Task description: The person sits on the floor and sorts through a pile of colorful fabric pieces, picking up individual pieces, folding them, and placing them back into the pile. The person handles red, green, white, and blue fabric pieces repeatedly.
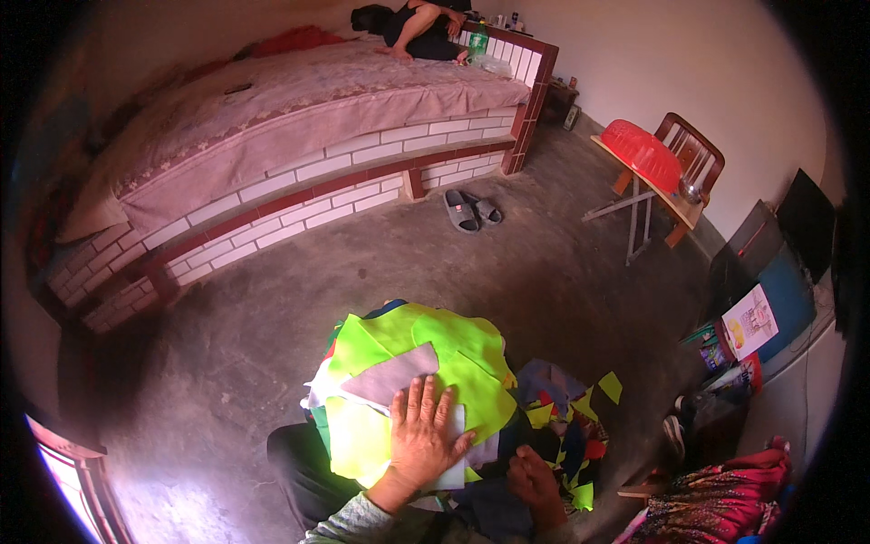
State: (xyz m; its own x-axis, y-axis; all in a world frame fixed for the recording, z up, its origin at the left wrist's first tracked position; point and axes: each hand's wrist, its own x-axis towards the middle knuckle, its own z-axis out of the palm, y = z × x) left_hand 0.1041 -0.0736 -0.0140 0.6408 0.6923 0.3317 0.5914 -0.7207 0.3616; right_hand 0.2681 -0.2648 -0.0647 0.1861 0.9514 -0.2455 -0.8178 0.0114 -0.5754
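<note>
Presently, the left hand (420, 442) is laid flat and open upon stacked neon-yellow cloth pieces (483, 388), beside the dark-trousered knee (301, 476); the right hand (535, 485) is curled, its content cannot be told.

The left hand (422, 444) lies flat, palm down, fingers pointing forward, thumb angled out; the right hand (535, 488), in shade, is curled up.

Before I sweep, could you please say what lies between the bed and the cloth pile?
Grey slippers on the floor show there in the head view.
</note>
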